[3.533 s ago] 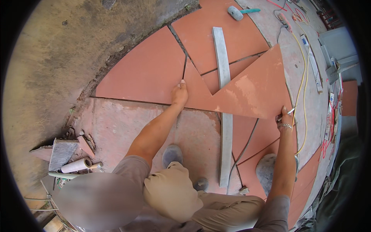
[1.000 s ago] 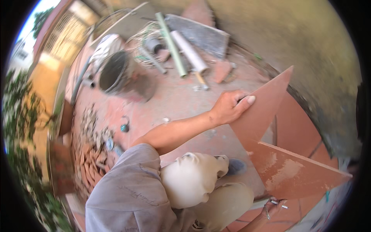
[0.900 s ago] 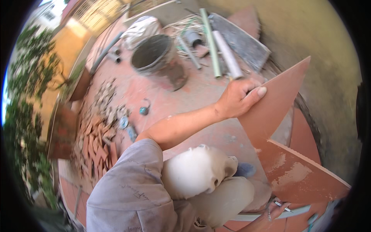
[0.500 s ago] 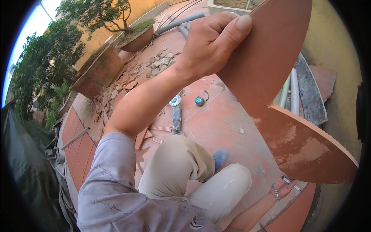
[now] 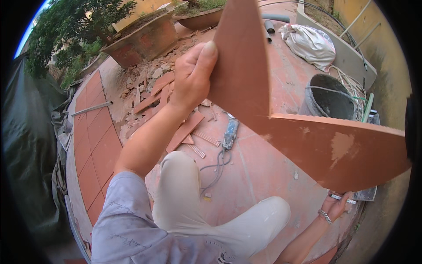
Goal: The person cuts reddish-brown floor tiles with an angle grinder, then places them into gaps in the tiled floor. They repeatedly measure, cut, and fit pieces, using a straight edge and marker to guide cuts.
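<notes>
A large reddish-brown floor tile with a deep angular notch cut out of it is held up in front of me. My left hand grips its upper left edge, thumb over the face. Low on the right, my right hand has a white marker pen between its fingers, close under the tile's lower edge; whether it bears the tile I cannot tell. Pale smears mark the tile's face. On the paving behind it lies an angle grinder, its disc partly hidden by the tile.
Broken tile pieces and rubble lie beyond my left arm. A black bucket, a white sack and pipes stand or lie to the right. Laid tiles run along the left beside a dark tarp.
The view has swung to the right, bringing the bucket and sack into sight. My left hand and the tile's upper part now appear further left. Both hands keep their holds.
</notes>
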`<state>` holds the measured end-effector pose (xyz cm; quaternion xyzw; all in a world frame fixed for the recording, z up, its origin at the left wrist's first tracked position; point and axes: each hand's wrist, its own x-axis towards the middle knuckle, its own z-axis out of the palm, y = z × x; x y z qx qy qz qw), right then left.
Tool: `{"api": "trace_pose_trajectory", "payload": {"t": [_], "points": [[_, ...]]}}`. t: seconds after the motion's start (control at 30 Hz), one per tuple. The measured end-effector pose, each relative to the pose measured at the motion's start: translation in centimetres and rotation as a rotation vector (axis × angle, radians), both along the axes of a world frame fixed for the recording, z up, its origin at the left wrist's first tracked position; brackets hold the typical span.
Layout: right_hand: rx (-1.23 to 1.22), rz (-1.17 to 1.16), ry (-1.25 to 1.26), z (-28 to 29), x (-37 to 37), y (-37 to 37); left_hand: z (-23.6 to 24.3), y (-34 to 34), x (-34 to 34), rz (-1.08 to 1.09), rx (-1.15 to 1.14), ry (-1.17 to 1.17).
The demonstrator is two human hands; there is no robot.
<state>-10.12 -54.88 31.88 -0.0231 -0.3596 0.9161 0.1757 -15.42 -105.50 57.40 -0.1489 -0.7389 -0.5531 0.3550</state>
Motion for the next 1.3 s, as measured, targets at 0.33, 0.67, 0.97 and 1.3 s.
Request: {"api": "trace_pose_trajectory", "payload": {"t": [0.33,0.67,0.97,1.3], "points": [[0.326,0.43,-0.256,5.5,-14.5,-30.7,-19.4,-31.0,3.2,0.417,0.519,-0.368],[0.674,0.546,-0.791,-12.6,-33.0,-61.3,-37.8,-56.1,0.1,0.679,0.521,-0.755],[0.965,0.57,-0.967,-18.4,-37.1,-67.2,-41.9,-60.9,-3.6,0.832,0.28,-0.953],[0.924,0.713,-0.905,-16.0,-34.6,-63.8,-40.8,-60.4,-4.4,0.835,0.282,-0.914]]}}
